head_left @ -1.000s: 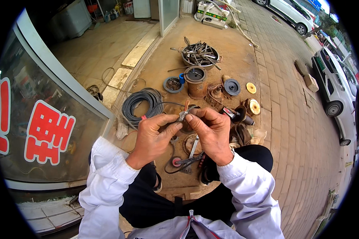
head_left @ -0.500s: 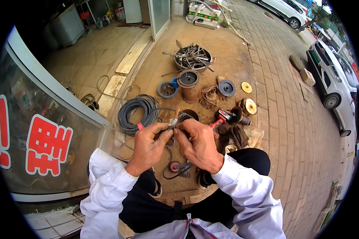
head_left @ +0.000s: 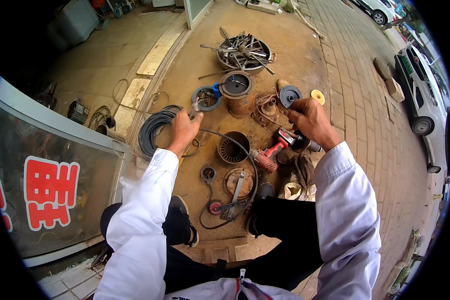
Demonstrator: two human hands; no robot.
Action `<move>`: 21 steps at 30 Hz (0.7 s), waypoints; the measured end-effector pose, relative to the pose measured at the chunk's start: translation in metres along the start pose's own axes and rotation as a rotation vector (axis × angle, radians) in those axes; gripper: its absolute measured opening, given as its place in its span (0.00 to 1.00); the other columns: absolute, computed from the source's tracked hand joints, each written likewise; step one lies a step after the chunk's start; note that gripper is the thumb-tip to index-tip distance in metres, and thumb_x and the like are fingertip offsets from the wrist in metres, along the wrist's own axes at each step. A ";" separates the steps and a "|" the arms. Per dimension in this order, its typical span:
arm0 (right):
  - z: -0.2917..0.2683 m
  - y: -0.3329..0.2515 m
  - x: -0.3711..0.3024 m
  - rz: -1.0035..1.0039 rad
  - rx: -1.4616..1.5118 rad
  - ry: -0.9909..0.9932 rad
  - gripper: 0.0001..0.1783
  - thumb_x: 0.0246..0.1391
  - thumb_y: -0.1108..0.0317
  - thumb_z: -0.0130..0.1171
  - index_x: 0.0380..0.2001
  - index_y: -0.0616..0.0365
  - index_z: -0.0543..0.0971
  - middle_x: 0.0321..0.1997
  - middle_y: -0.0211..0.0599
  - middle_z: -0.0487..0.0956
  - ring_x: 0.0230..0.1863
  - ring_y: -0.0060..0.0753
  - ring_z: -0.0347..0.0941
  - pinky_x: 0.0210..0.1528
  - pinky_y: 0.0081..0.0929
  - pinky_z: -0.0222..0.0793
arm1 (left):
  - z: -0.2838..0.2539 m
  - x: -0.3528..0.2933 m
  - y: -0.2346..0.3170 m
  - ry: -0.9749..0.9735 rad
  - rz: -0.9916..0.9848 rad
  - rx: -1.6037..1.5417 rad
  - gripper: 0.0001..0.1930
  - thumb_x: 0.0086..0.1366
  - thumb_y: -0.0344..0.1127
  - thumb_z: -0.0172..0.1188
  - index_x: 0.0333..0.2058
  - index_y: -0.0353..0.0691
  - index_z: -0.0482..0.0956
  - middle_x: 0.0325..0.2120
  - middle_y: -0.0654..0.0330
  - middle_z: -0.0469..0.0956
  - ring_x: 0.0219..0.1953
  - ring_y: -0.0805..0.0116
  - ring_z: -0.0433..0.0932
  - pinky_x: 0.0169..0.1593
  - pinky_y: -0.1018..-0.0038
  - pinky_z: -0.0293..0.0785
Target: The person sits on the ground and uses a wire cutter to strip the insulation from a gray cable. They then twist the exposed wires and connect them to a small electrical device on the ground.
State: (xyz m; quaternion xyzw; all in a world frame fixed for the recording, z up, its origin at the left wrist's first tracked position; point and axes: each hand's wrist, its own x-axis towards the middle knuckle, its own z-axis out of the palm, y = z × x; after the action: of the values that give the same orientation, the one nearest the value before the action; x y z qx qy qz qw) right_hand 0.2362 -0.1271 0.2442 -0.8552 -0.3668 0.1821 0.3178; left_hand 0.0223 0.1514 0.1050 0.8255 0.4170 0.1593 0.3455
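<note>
My left hand [head_left: 186, 131] is closed in a pinch on a cable end [head_left: 197, 106], whose pale and coppery strands stick up above the fingertips. Just left of it lies a coil of dark grey cable [head_left: 152, 131], partly hidden by the hand. A single black cable [head_left: 256, 185] runs from beside the left hand and loops down toward my feet. My right hand [head_left: 312, 121] hovers to the right, fingers pinched together; anything between them is too small to make out. Beneath its fingertips sits a grey round flange [head_left: 289, 95].
A metal bowl of tools [head_left: 245, 51] stands at the far side, with a rusty cylinder [head_left: 236, 97] in front. Nearer lie a slotted stator ring [head_left: 231, 148], a red power tool [head_left: 271, 154] and a lidded round part [head_left: 236, 184]. A glass door [head_left: 60, 150] borders the left.
My hands have parted: the left moved left and away with the cable end, the right moved right and away. The parts between them now show.
</note>
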 end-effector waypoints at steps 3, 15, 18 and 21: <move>0.008 0.047 0.035 0.052 -0.038 -0.067 0.12 0.52 0.68 0.60 0.32 0.70 0.80 0.24 0.55 0.77 0.27 0.42 0.77 0.34 0.40 0.71 | 0.034 0.030 0.034 -0.057 0.014 -0.113 0.17 0.61 0.41 0.66 0.39 0.31 0.81 0.36 0.41 0.83 0.42 0.43 0.83 0.45 0.57 0.76; 0.054 0.119 0.274 -0.012 -0.220 0.060 0.11 0.53 0.71 0.59 0.36 0.67 0.83 0.30 0.54 0.83 0.32 0.46 0.82 0.38 0.39 0.75 | 0.157 0.105 -0.097 -0.617 0.002 0.572 0.20 0.54 0.40 0.75 0.40 0.30 0.84 0.51 0.44 0.75 0.57 0.43 0.72 0.55 0.56 0.76; 0.056 0.138 0.353 -0.050 -0.307 0.053 0.15 0.56 0.69 0.57 0.43 0.64 0.84 0.37 0.57 0.84 0.39 0.53 0.83 0.45 0.41 0.76 | 0.173 0.111 -0.103 -0.707 0.024 0.658 0.19 0.53 0.39 0.77 0.38 0.31 0.85 0.54 0.48 0.70 0.60 0.45 0.67 0.57 0.58 0.76; 0.080 0.140 0.414 -0.149 -0.338 0.094 0.19 0.59 0.66 0.55 0.50 0.61 0.82 0.44 0.55 0.84 0.45 0.53 0.82 0.51 0.41 0.75 | 0.180 0.119 -0.115 -0.739 0.072 0.656 0.17 0.51 0.38 0.77 0.35 0.33 0.86 0.53 0.50 0.69 0.60 0.46 0.67 0.58 0.59 0.75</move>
State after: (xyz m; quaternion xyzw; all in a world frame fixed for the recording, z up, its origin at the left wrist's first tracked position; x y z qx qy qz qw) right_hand 0.5393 0.1393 0.0590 -0.8745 -0.4390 0.0537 0.1989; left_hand 0.1271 0.2148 -0.1067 0.9058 0.2661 -0.2722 0.1864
